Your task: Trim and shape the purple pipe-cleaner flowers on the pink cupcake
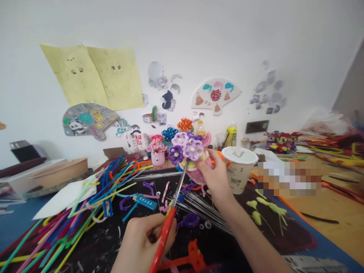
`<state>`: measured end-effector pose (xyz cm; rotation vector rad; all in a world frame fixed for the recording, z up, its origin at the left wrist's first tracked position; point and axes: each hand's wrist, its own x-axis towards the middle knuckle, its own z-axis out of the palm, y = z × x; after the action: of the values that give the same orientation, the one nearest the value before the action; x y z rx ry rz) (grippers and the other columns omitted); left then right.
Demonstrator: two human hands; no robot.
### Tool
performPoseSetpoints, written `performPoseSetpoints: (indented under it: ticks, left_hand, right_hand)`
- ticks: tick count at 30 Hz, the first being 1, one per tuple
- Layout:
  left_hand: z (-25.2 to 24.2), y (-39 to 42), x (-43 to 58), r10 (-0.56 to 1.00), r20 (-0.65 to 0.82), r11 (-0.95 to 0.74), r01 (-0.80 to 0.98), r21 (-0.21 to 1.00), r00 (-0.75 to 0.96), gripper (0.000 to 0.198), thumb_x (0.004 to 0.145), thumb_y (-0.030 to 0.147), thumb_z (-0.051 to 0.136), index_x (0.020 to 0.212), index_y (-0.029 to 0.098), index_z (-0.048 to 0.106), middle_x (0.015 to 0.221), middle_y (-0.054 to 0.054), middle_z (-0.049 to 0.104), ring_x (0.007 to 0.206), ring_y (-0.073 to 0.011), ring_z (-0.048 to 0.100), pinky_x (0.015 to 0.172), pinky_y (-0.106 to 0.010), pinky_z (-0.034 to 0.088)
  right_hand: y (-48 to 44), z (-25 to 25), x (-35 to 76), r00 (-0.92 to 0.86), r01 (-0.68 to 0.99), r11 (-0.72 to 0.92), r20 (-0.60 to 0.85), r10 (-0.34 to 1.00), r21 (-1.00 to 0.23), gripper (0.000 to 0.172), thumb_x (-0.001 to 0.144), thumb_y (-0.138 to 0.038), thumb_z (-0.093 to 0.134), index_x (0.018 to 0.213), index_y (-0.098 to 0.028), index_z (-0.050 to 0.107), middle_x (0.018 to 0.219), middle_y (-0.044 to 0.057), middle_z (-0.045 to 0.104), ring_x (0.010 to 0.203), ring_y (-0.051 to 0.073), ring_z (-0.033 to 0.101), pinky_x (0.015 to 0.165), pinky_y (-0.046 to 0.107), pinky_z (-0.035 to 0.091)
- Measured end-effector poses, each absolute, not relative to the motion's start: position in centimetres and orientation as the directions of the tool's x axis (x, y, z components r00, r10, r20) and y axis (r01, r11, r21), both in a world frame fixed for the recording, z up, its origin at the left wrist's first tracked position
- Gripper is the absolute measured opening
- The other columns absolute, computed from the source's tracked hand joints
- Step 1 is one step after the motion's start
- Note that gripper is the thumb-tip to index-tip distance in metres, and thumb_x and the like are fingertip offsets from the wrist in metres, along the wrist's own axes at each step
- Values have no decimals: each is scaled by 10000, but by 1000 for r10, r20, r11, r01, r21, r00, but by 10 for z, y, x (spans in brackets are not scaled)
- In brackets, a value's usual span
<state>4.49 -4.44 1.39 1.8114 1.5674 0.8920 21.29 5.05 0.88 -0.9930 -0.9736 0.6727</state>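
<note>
Flowers (186, 147), purple and fuzzy, yellow-centred, tight in right hand (217, 178); left hand (140, 242) tight around red scissors (168, 222).

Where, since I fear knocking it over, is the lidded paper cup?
The lidded paper cup stands right of centre in the head view, just right of the right hand holding the purple pipe-cleaner flowers.

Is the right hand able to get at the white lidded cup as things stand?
Probably not freely: the white lidded cup stands right beside the right hand, nothing between, but that hand is holding the purple flower bouquet.
</note>
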Motion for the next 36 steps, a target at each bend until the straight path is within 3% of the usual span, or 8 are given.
performPoseSetpoints:
  ticks: [3, 6, 10, 17, 25, 28, 32, 36]
  left_hand:
    - [12, -42, 39, 985, 159, -162, 668, 726, 66, 326, 738, 376, 485, 518, 197, 324, 557, 58, 212, 558, -90, 191, 503, -247, 156]
    - [10, -41, 37, 986, 156, -160, 674, 721, 67, 324, 747, 378, 473, 525, 198, 322, 567, 56, 206, 562, -91, 195, 504, -245, 155]
    - [11, -43, 39, 992, 104, -122, 636, 762, 67, 386, 761, 433, 492, 517, 197, 309, 543, 55, 218, 550, -88, 197, 496, -237, 148]
    - [12, -48, 46, 1000, 17, -23, 475, 880, 18, 463, 768, 539, 507, 530, 225, 266, 484, 72, 209, 442, -63, 181, 402, -220, 111]
    - [11, -48, 49, 999, -34, 26, 373, 928, 16, 478, 759, 539, 558, 494, 226, 313, 417, 92, 238, 380, -50, 203, 354, -196, 182]
    - [14, -52, 52, 998, -66, 58, 341, 938, 13, 479, 765, 545, 561, 493, 225, 330, 387, 95, 253, 347, -45, 194, 338, -199, 144]
    - [16, -52, 52, 996, -76, 57, 332, 942, 45, 475, 770, 551, 545, 496, 227, 332, 394, 90, 271, 358, -53, 216, 353, -203, 124]
    - [14, -44, 47, 998, -20, -4, 433, 901, 51, 485, 740, 558, 562, 492, 221, 317, 458, 86, 237, 451, -67, 210, 416, -211, 152]
  right_hand:
    - [52, 12, 217, 259, -261, 308, 241, 935, -915, 472, 569, -420, 774, 951, -206, 598, 936, 67, 675, 875, 243, 622, 756, 342, 492]
    - [49, 16, 218, 172, -357, 206, 153, 973, -911, 505, 512, -392, 815, 920, -199, 590, 950, 72, 679, 888, 243, 631, 725, 320, 492]
    - [47, 17, 213, 216, -384, 243, 169, 962, -891, 504, 485, -374, 835, 899, -176, 626, 984, 84, 687, 963, 253, 630, 757, 307, 489]
    - [50, 12, 208, 246, -414, 243, 150, 958, -877, 538, 466, -359, 845, 909, -178, 598, 925, 66, 686, 874, 240, 647, 758, 328, 494]
    - [49, 12, 208, 265, -406, 252, 150, 952, -879, 480, 484, -358, 825, 870, -176, 607, 855, 59, 673, 841, 235, 644, 756, 337, 493]
    - [49, 13, 207, 271, -408, 239, 133, 953, -881, 477, 480, -355, 826, 867, -178, 611, 843, 61, 680, 847, 242, 649, 733, 331, 498]
    - [48, 14, 207, 281, -407, 213, 100, 954, -888, 523, 442, -363, 848, 871, -168, 621, 833, 67, 689, 855, 256, 659, 684, 309, 496]
    - [47, 15, 208, 274, -417, 210, 98, 957, -884, 535, 451, -381, 850, 885, -164, 626, 869, 74, 701, 856, 253, 664, 707, 317, 506]
